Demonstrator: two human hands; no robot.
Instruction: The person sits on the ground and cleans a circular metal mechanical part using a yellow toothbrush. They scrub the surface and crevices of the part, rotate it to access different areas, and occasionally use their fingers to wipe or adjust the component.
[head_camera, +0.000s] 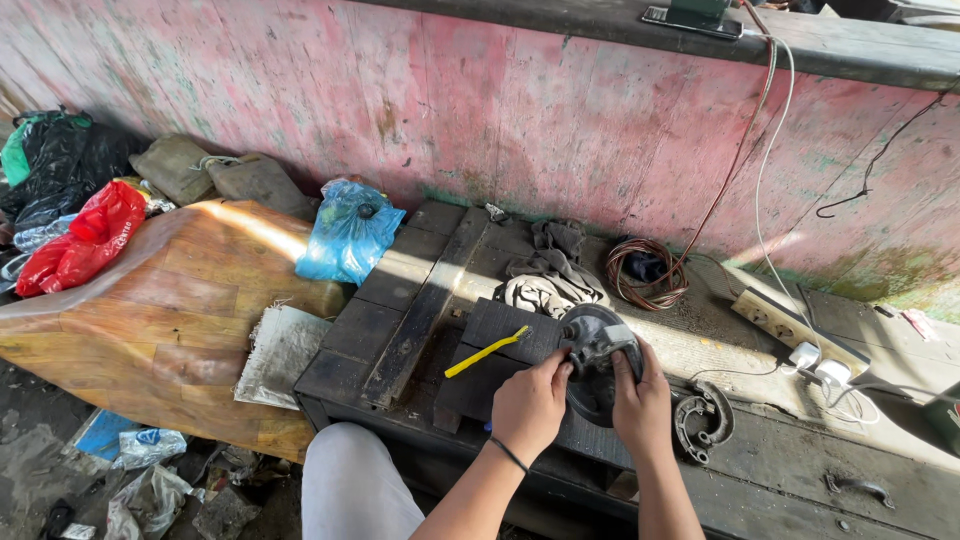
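Dark metal disc (597, 375) stands tilted on the black bench (760, 470) — left hand (530, 405) pinching its near rim, right hand (640, 400) wrapped around its far edge to steady it — yellow toothbrush (487, 351) lying just beside.

— What can't we make out here?
— Both hands (585, 400) cover the lower half of the round dark part (597, 345); we can't see the fingertips behind it.
— And the edges?
— The bench (780, 480) runs off right and bottom; the device on the ledge (695, 15) is cut off at the top.
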